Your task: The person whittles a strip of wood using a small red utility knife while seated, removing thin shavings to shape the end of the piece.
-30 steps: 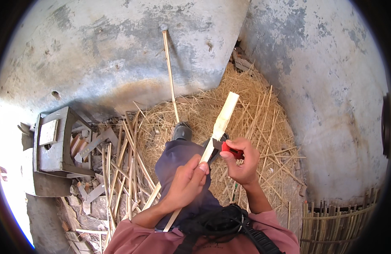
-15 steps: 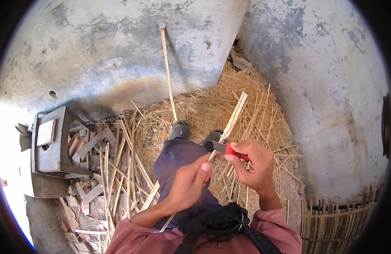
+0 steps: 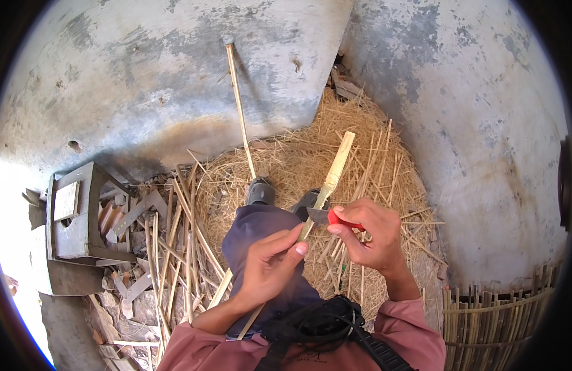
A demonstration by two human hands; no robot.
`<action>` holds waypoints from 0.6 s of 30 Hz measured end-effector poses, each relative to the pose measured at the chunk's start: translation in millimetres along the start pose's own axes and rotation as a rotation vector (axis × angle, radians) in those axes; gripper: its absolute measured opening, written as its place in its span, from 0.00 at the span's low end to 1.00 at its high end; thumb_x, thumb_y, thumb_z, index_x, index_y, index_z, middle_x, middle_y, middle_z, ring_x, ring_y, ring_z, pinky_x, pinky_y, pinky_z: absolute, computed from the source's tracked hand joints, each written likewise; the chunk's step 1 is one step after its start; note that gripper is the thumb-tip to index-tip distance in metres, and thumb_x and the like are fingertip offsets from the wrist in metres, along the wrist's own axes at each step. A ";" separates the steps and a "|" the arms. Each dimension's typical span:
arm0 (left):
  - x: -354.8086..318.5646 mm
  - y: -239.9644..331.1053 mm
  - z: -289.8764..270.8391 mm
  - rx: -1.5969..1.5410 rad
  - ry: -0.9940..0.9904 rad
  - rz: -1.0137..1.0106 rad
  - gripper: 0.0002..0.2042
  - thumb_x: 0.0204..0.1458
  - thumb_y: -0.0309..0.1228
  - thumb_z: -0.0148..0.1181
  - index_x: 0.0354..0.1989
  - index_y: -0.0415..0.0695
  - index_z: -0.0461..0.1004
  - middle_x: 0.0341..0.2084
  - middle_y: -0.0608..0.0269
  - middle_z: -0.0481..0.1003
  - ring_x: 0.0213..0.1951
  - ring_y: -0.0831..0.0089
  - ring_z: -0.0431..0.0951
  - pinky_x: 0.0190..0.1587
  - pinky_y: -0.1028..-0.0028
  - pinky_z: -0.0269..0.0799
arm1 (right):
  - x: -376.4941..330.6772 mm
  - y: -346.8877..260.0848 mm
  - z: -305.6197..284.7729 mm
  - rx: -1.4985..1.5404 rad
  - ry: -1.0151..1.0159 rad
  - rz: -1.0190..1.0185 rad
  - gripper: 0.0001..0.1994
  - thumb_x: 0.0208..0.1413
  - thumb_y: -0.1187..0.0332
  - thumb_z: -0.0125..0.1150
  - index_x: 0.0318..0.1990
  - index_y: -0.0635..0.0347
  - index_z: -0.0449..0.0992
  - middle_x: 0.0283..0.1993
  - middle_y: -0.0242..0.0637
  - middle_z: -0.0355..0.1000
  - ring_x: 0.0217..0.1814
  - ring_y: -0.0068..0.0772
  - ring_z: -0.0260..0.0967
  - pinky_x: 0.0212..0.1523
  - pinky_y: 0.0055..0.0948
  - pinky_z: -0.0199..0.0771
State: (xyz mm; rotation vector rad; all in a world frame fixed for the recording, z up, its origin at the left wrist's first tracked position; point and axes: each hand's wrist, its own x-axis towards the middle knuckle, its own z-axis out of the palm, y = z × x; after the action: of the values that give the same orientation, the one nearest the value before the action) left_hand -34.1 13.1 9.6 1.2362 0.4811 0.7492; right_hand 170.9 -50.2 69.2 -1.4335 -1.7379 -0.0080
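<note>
A long split bamboo strip [image 3: 338,162] slants across my lap, its wide pale end pointing away from me. My left hand [image 3: 270,260] pinches it between thumb and fingers, and its thin tail shows again below my wrist. In my right hand [image 3: 372,238] is a small knife [image 3: 344,219] with a red handle and a short, dark, flat blade. The blade lies against the strip just beyond my left fingertips. Near the blade the strip's surface looks greenish and roughly shaved.
Straw-like shavings [image 3: 286,154] cover the floor round my shoes [image 3: 261,191]. Bamboo strips [image 3: 174,247] lie on the left, beside a worn wooden frame [image 3: 75,210] and rubble. One stick [image 3: 239,105] leans on the wall. A bamboo-slat basket or fence [image 3: 496,321] stands lower right.
The bamboo strip has turned in my left hand, so its broad face now shows. The knife has shifted slightly left and nearer to me along it. The view has moved a little.
</note>
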 end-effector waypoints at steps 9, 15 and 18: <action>-0.7 -0.5 5.8 0.035 0.056 0.006 0.16 0.64 0.21 0.60 0.60 0.33 0.75 0.30 0.72 0.69 0.32 0.88 0.64 0.32 0.85 0.60 | -3.7 6.3 5.2 0.019 0.030 0.034 0.11 0.49 0.73 0.76 0.39 0.63 0.82 0.31 0.40 0.79 0.27 0.35 0.78 0.26 0.29 0.75; -1.0 0.6 7.0 0.103 0.058 0.008 0.16 0.64 0.22 0.61 0.60 0.32 0.75 0.30 0.72 0.69 0.32 0.87 0.64 0.31 0.85 0.60 | -4.9 8.9 6.0 -0.020 0.076 0.015 0.11 0.49 0.75 0.76 0.40 0.64 0.82 0.32 0.41 0.80 0.30 0.36 0.79 0.28 0.28 0.78; -1.0 1.0 6.7 0.112 0.063 -0.011 0.16 0.64 0.22 0.61 0.59 0.32 0.75 0.31 0.71 0.70 0.33 0.88 0.65 0.32 0.85 0.61 | -1.6 14.0 6.2 0.000 0.115 0.043 0.11 0.49 0.76 0.75 0.41 0.65 0.81 0.34 0.43 0.80 0.32 0.36 0.80 0.30 0.28 0.80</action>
State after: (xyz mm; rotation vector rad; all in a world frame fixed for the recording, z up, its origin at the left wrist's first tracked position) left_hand -30.3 8.1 12.4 1.3156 0.5874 0.7614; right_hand 178.3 -43.6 57.4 -1.4419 -1.6135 -0.0657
